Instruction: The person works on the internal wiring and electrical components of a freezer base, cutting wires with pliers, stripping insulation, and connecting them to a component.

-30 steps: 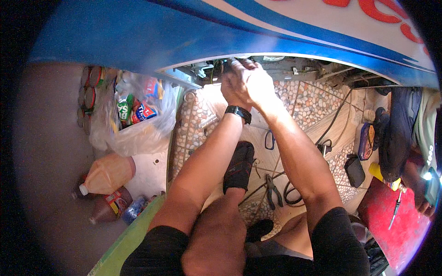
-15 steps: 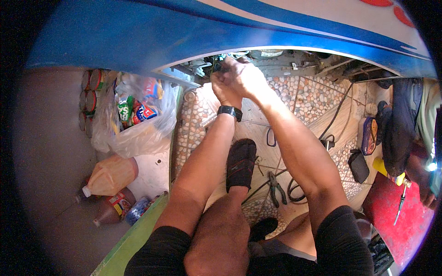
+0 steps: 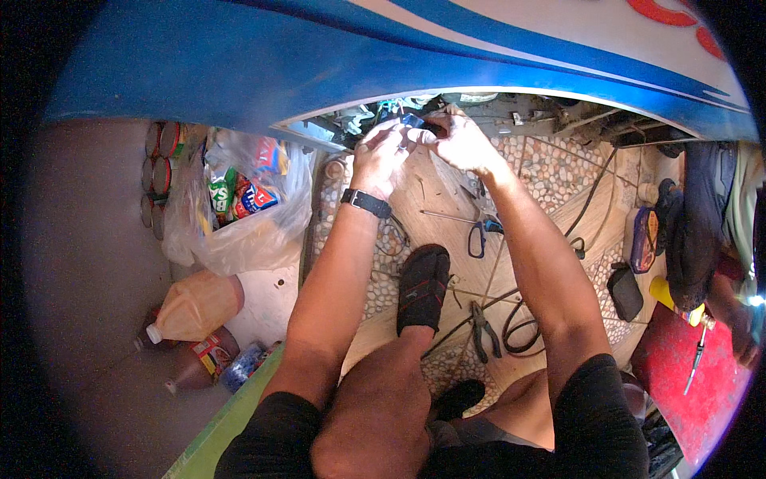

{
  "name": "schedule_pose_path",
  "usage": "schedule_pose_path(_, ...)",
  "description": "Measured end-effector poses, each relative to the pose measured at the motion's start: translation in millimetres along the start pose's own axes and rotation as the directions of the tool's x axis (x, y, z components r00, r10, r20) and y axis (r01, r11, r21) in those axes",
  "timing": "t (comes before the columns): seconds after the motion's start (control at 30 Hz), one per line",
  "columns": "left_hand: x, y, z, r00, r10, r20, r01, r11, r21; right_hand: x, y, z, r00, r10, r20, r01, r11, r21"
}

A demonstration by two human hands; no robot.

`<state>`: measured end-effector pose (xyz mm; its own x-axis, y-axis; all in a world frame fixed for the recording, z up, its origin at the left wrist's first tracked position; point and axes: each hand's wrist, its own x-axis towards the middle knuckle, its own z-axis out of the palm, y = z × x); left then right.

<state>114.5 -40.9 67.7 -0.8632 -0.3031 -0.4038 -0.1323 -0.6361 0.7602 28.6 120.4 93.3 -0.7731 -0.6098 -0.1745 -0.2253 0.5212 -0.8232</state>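
Note:
Both hands are at the lower opening of a blue-and-white cabinet, where wires and dusty parts show. My left hand, with a black watch on its wrist, has its fingers bent around something small and dark at the opening's edge. Close beside it, my right hand is closed, thumb toward the left fingers. What the right fingers grip is hidden. Below the hands, a screwdriver and scissors with dark blue handles lie on the floor. Pliers rest nearer, beside a coiled black cable.
Left of me are a clear plastic bag with colourful packets, a large jug and bottles. On the right sit a purple container, a dark pouch, a yellow torch and a red surface. Another person's hand is there.
My hands have moved apart from their overlapped position: the left shifted left, the right slightly right. The screwdriver and scissors are now more exposed. The view has shifted slightly.

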Motion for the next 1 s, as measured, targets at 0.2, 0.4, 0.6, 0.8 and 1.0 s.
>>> schedule_pose_path(0.2,0,-4,3,0.992,-0.103,-0.067,0.088,0.976,-0.198,10,6,26,0.977,0.192,-0.094,-0.146,0.919,0.365)
schedule_pose_path(0.4,-8,-10,22,0.972,-0.194,-0.13,0.118,0.887,-0.447,19,-10,29,0.961,0.054,-0.271,-0.058,0.998,-0.005)
schedule_pose_path(0.6,-5,-37,29,0.983,-0.002,-0.186,-0.033,0.983,-0.182,5,-17,20,0.917,0.03,-0.397,-0.053,0.998,-0.046)
schedule_pose_path(0.8,10,-58,18,0.969,0.196,-0.152,-0.242,0.886,-0.396,2,-45,37,0.923,-0.231,-0.307,0.074,0.891,-0.449)
schedule_pose_path(1.0,8,-45,27,0.953,0.219,-0.208,-0.292,0.841,-0.455,3,-26,31,0.897,-0.331,-0.292,0.153,0.854,-0.497)
